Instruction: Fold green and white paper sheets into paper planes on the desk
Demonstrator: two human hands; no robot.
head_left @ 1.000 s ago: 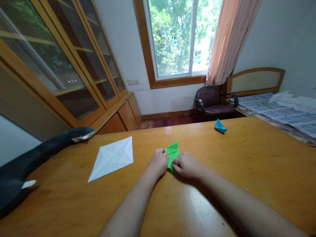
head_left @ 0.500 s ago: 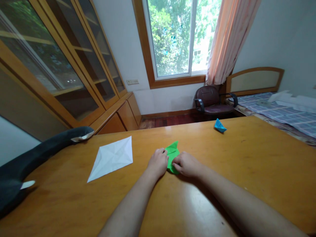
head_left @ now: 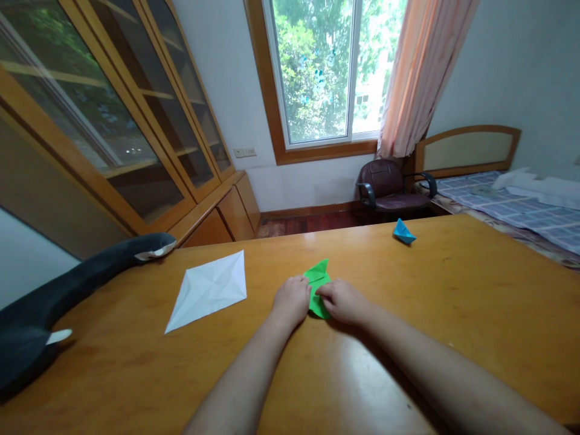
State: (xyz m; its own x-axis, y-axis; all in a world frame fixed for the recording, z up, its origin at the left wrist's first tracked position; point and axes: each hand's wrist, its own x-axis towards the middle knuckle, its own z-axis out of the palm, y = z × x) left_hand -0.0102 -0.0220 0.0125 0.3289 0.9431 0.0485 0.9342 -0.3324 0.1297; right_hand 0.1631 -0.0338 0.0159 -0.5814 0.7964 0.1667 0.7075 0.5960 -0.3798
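Between my hands, a partly folded sheet of green paper (head_left: 319, 279) lies on the wooden table (head_left: 362, 374). One pointed corner sticks up at its far end, and a crease or slit runs across its middle. My left hand (head_left: 292, 299) is closed over the paper's left edge, its fingertips partly hidden. From the right, my right hand (head_left: 342, 299) grips the near right part with fingers bent together. A flat white sheet of creased paper (head_left: 211, 290) rests to the left. Toward the far right sits a small blue paper boat (head_left: 403, 232).
A dark, curved plush-looking object (head_left: 86, 272) with white patches lies along the table's left side. Past the table stand a glass-door cabinet (head_left: 149, 121), a brown armchair (head_left: 385, 184) and a bed (head_left: 534, 193).
Both hands stay on the green paper with hardly any movement; the right fingers shift slightly. The whole view has moved a little, so the white sheet appears slightly farther right.
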